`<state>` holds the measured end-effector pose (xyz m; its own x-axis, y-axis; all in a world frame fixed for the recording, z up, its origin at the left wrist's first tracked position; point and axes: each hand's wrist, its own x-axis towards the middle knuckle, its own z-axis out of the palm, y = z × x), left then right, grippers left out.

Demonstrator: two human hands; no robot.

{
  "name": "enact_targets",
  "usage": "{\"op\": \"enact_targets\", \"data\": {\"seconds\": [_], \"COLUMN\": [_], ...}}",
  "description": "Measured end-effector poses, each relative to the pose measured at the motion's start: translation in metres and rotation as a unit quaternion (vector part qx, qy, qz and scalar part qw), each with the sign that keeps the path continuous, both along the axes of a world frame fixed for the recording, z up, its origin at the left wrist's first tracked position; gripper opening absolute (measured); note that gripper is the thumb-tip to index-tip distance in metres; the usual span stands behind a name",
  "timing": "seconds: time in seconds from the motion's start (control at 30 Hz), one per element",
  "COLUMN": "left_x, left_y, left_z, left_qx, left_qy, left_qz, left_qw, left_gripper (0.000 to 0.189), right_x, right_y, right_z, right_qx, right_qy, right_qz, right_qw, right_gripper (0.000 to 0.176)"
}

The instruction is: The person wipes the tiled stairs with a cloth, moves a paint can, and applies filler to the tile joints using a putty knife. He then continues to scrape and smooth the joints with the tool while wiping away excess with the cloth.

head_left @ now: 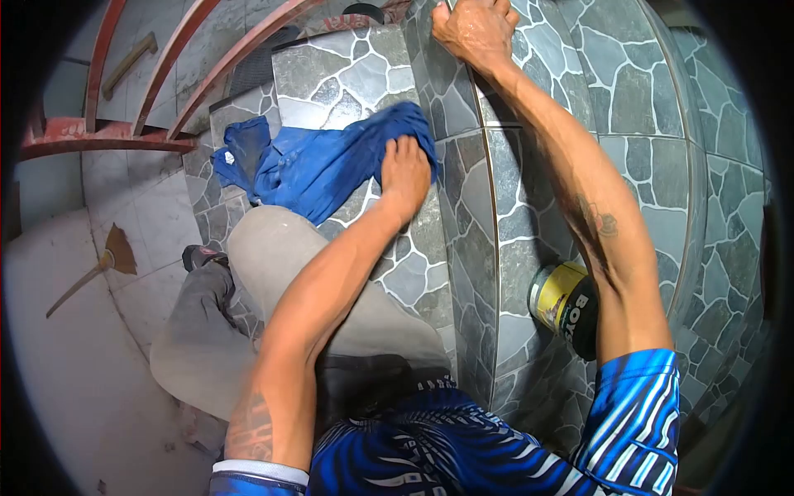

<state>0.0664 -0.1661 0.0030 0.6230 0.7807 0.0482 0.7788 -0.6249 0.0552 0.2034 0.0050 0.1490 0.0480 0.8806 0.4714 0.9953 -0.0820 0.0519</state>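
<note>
My left hand [405,175] presses its curled fingers into a crumpled blue cloth [318,165], which looks like an old shirt. The cloth is spread over a step covered in grey stone-pattern tiles [413,264] with white joints, its right end bunched against the tiled riser. Stretched far forward, my right hand [477,31] is closed at the top of the view, by the edge of the higher tiled step [517,207]. A thin pale bit shows at its fingertips, too small and cut off to name.
A paint can [562,299] with a yellow and black label stands near my right elbow. Red metal bars [178,66] curve across the upper left. On the lower floor lie a wooden-handled brush-like tool [116,252] and a wooden piece [131,64].
</note>
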Motion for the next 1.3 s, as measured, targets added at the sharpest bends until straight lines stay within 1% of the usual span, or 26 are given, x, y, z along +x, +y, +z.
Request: {"op": "enact_targets", "data": {"seconds": [0.03, 0.07, 0.1, 0.17, 0.2, 0.33, 0.43, 0.47, 0.57, 0.6, 0.63, 0.7, 0.8, 0.83, 0.9, 0.93, 0.97, 1.03, 1.07, 1.1, 1.13, 1.17, 1.2, 1.23, 1.27, 1.3], "left_x": [0.0, -0.004, -0.01, -0.026, -0.03, -0.035, -0.033, -0.031, -0.019, -0.015, -0.022, -0.039, -0.06, -0.063, -0.07, -0.078, -0.08, -0.083, -0.08, -0.08, -0.078, -0.075, -0.072, -0.072, -0.074, -0.081], "left_y": [0.017, 0.03, 0.038, 0.043, 0.047, 0.052, 0.049, 0.045, 0.015, 0.002, -0.012, -0.025, -0.032, -0.031, -0.033, -0.034, -0.028, -0.03, -0.027, -0.025, -0.019, -0.012, -0.008, -0.005, -0.005, -0.002], "left_z": [0.004, 0.011, 0.007, 0.008, 0.015, 0.015, 0.02, 0.02, 0.013, 0.007, 0.012, 0.019, 0.04, 0.037, 0.031, 0.037, 0.039, 0.036, 0.045, 0.047, 0.03, 0.012, 0.005, 0.005, 0.005, 0.007], "left_qx": [-0.008, -0.053, -0.07, -0.1, -0.147, -0.127, -0.175, -0.159, -0.107, -0.085, -0.059, -0.102, -0.25, -0.24, -0.224, -0.228, -0.23, -0.252, -0.279, -0.278, -0.287, -0.295, -0.3, -0.301, -0.302, -0.305], "left_qy": [-0.004, -0.01, -0.047, -0.072, -0.047, -0.11, -0.043, -0.045, 0.014, 0.013, 0.014, 0.033, 0.012, -0.01, -0.057, -0.092, -0.09, -0.078, -0.085, -0.104, -0.077, -0.051, -0.047, -0.057, -0.08, -0.108], "left_qz": [0.017, 0.025, 0.028, 0.0, 0.0, 0.017, 0.008, 0.005, -0.036, -0.036, -0.081, -0.167, -0.201, -0.186, -0.157, -0.149, -0.126, -0.082, -0.035, -0.018, -0.043, -0.069, -0.079, -0.082, -0.075, -0.059], "left_qw": [1.0, 0.998, 0.996, 0.992, 0.988, 0.986, 0.984, 0.986, 0.993, 0.996, 0.995, 0.98, 0.947, 0.953, 0.96, 0.958, 0.961, 0.961, 0.956, 0.955, 0.954, 0.952, 0.95, 0.948, 0.947, 0.944], "left_gripper": [0.025, 0.026, 0.027, 0.028, 0.028, 0.028, 0.028, 0.027, 0.028, 0.028, 0.028, 0.025, 0.028, 0.03, 0.035, 0.028, 0.027, 0.027, 0.029, 0.03, 0.031, 0.032, 0.031, 0.029, 0.028, 0.026], "right_x": [0.0, 0.001, 0.005, 0.005, 0.004, 0.001, -0.001, 0.001, 0.004, 0.005, 0.005, 0.005, 0.005, 0.004, 0.004, 0.006, 0.006, -0.012, -0.036, -0.069, -0.097, -0.114, -0.134, -0.149, -0.166, -0.178], "right_y": [0.002, -0.001, 0.001, 0.005, 0.005, 0.004, 0.004, 0.005, 0.007, 0.008, 0.007, 0.01, 0.011, 0.011, 0.008, 0.009, 0.011, -0.004, -0.017, -0.038, -0.057, -0.07, -0.097, -0.125, -0.157, -0.214], "right_z": [0.0, -0.002, -0.005, -0.012, -0.01, -0.005, -0.009, -0.009, -0.012, -0.012, -0.008, -0.009, -0.012, -0.012, -0.016, -0.022, -0.025, -0.035, -0.012, 0.021, 0.038, 0.041, 0.046, 0.05, 0.049, 0.08], "right_qx": [0.001, -0.003, -0.002, -0.001, 0.01, 0.02, 0.005, 0.002, -0.011, -0.019, -0.022, -0.024, -0.016, -0.012, -0.011, -0.008, -0.004, 0.076, 0.004, -0.067, 0.157, 0.267, 0.256, 0.29, 0.293, 0.233], "right_qy": [0.0, 0.0, -0.012, -0.027, -0.019, -0.032, -0.036, -0.044, -0.052, -0.049, -0.046, -0.048, -0.039, -0.037, -0.02, -0.015, -0.011, -0.099, -0.039, 0.021, 0.171, 0.179, 0.314, 0.261, 0.26, 0.233], "right_qz": [-0.003, -0.008, -0.013, -0.019, -0.013, -0.027, -0.035, -0.033, -0.038, -0.037, -0.04, -0.039, -0.049, -0.054, -0.043, -0.035, -0.025, 0.059, 0.057, 0.051, 0.07, 0.096, 0.128, 0.166, 0.191, 0.156], "right_qw": [1.0, 1.0, 1.0, 0.999, 1.0, 0.999, 0.999, 0.998, 0.998, 0.998, 0.998, 0.998, 0.998, 0.998, 0.999, 0.999, 1.0, 0.99, 0.998, 0.996, 0.97, 0.942, 0.905, 0.906, 0.9, 0.931], "right_gripper": [0.046, 0.046, 0.046, 0.046, 0.046, 0.047, 0.049, 0.05, 0.05, 0.051, 0.051, 0.051, 0.052, 0.052, 0.046, 0.044, 0.042, 0.037, 0.038, 0.039, 0.034, 0.018, 0.024, 0.02, 0.016, 0.011]}}
